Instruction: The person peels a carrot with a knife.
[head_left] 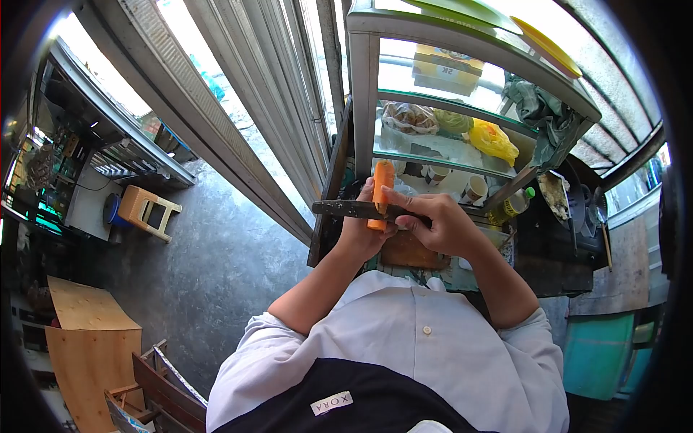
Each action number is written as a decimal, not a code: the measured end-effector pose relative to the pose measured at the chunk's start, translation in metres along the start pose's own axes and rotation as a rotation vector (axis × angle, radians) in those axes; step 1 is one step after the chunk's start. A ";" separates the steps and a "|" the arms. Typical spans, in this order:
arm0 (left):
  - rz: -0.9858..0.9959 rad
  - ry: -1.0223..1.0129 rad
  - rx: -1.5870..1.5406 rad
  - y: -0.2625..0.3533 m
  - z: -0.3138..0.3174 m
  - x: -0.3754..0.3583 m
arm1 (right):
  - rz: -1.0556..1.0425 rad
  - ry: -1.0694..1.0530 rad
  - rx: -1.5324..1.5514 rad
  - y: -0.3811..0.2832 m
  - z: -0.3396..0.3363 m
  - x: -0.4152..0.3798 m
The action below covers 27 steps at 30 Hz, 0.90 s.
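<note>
Grey concrete floor (pixel 216 238) is stretching away at 9 o'clock, where an orange-and-cream stool (pixel 148 209) is standing beside a blue container (pixel 114 209). Nearer the middle, the person's left hand (pixel 359 234) is wrapping its fingers around the lower part of a carrot (pixel 384 177), which is pointing towards 12 o'clock. A dark-bladed knife (pixel 343 209) is crossing the carrot, its tip facing 9 o'clock. The right hand (pixel 440 216) is clasping the handle at the 3 o'clock end, its fingers curled and 1 fingertip reaching to the carrot's side. At 5 o'clock from the carrot, a wooden board (pixel 415 252) is lying on the worktop. Glass shelving (pixel 455 169) is rising at 1 o'clock, with a yellow bag (pixel 493 141) resting at 2 o'clock and a green-capped bottle (pixel 516 206) standing near 3 o'clock.

For good control, the blade should be working at a shallow angle with short, light strokes, while the left fingers should be bracing the carrot firmly, out of the edge's path. The reaching fingertip is probably needing particular care, since the blade is sitting so near.
</note>
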State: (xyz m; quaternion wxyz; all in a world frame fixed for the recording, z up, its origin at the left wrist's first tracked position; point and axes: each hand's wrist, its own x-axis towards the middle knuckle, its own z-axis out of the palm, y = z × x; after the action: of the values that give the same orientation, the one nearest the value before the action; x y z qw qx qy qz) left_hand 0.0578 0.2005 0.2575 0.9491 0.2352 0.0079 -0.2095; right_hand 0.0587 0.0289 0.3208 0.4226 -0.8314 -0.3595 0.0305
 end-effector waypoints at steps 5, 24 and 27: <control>-0.015 -0.009 0.013 -0.003 -0.006 -0.001 | -0.029 0.070 -0.112 0.007 0.000 0.006; -0.053 -0.049 0.220 0.012 -0.041 -0.013 | 0.095 -0.016 0.074 0.024 0.001 0.031; -0.055 -0.092 0.253 0.014 -0.051 -0.016 | 0.119 -0.063 0.085 0.031 0.007 0.034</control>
State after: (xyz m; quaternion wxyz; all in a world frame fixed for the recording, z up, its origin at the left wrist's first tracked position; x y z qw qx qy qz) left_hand 0.0536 0.2414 0.2200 0.9050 0.3431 -0.0556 -0.2454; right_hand 0.0994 0.0434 0.3026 0.4434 -0.8312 -0.3210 0.0970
